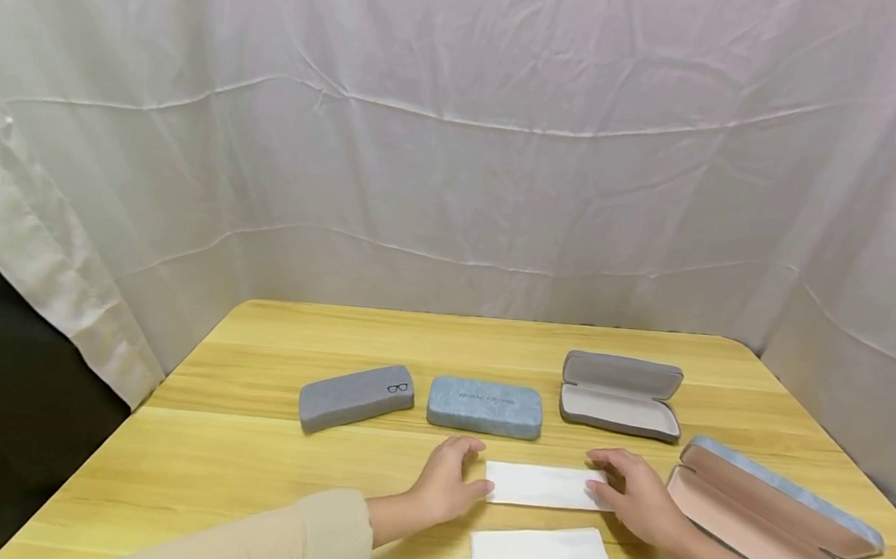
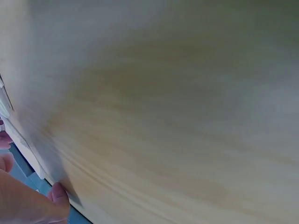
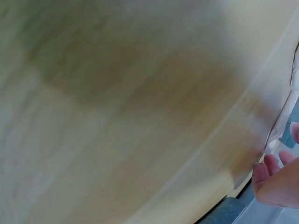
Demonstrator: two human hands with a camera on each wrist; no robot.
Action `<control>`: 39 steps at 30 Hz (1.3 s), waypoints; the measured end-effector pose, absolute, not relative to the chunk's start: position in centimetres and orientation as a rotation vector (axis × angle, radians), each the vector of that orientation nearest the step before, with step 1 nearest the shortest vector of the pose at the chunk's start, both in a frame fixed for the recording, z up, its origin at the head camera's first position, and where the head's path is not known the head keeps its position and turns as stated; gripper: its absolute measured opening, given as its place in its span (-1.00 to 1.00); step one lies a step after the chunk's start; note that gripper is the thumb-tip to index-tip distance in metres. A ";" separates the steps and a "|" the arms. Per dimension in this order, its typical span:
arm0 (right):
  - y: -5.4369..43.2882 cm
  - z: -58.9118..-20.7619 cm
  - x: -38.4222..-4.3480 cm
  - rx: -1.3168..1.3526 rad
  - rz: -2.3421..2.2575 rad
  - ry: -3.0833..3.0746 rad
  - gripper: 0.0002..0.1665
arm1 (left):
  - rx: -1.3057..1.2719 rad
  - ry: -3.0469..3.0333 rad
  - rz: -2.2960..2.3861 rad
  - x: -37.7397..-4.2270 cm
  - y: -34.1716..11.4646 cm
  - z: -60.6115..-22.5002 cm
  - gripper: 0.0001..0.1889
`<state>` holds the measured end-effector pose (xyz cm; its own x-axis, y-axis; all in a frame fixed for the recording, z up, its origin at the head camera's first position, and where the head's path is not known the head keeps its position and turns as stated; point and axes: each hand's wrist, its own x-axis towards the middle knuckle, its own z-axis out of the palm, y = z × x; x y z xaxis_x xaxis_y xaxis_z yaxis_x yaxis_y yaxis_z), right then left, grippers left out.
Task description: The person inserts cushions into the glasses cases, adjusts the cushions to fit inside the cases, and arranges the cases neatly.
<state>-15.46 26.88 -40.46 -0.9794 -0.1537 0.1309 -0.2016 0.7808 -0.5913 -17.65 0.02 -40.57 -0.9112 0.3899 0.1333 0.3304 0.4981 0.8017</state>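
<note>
In the head view a folded white cloth (image 1: 537,485) lies flat on the wooden table between both hands. My left hand (image 1: 442,483) is at its left end, thumb tip right at the edge and fingers bent loosely, apart from the thumb. At the opposite end, the thumb of my right hand (image 1: 637,496) overlaps the cloth, with a gap between thumb and forefinger. A second folded white cloth (image 1: 541,553) lies nearer the front. The left wrist view catches only part of the left hand (image 2: 32,200); the right wrist view shows the right fingers (image 3: 273,170) low at its edge.
Behind the cloths, a closed grey glasses case (image 1: 356,398) and a closed blue one (image 1: 484,407) stand side by side. An open grey case (image 1: 621,395) is at the back right. Beside the right forearm sits an open blue case (image 1: 776,511) with pink lining. Pale curtains (image 1: 452,188) surround the table.
</note>
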 end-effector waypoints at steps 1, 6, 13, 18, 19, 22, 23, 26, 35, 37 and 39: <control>27.0 -40.5 -15.5 0.287 0.981 -2.892 -0.58 | 0.647 2.663 1.392 -17.7 0.3 -40.6 -0.53; 27.3 -40.6 -15.7 0.311 0.959 -2.885 -0.61 | 0.629 2.719 1.304 -18.2 1.6 -40.3 -0.59; 27.6 -40.5 -16.5 0.398 0.904 -2.951 -0.71 | 0.607 2.765 1.125 -19.2 2.2 -39.8 -0.74; 27.7 -40.4 -16.8 0.425 0.972 -3.025 -0.83 | 0.528 2.762 1.043 -19.5 2.6 -39.4 -0.80; 27.7 -40.3 -16.9 0.425 0.971 -3.032 -0.86 | 0.513 2.756 1.031 -19.6 2.7 -39.4 -0.82; 27.8 -40.2 -16.9 0.423 0.973 -3.053 -0.87 | 0.501 2.749 1.005 -19.6 2.8 -39.2 -0.86; 27.8 -40.1 -16.9 0.431 0.971 -3.055 -0.85 | 0.503 2.745 1.005 -19.6 2.8 -39.2 -0.87; 27.9 -40.0 -16.8 0.449 1.009 -3.060 -0.82 | 0.525 2.737 1.027 -19.7 2.7 -39.3 -0.90; 27.8 -39.7 -15.8 0.345 1.198 -2.949 -0.88 | 0.654 2.581 1.278 -20.0 2.3 -39.1 -0.88; 27.7 -39.5 -15.5 0.269 1.265 -2.935 -0.88 | 0.675 2.554 1.341 -20.1 2.2 -39.1 -0.90; 27.6 -39.3 -15.2 0.183 1.329 -2.926 -0.88 | 0.669 2.523 1.395 -20.1 2.3 -39.1 -0.91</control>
<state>-15.23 27.59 -39.32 -0.9905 -0.1352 -0.0237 -0.0711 0.6533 -0.7538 -20.13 2.26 -39.08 -0.8821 0.4676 0.0573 0.2973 0.4580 0.8378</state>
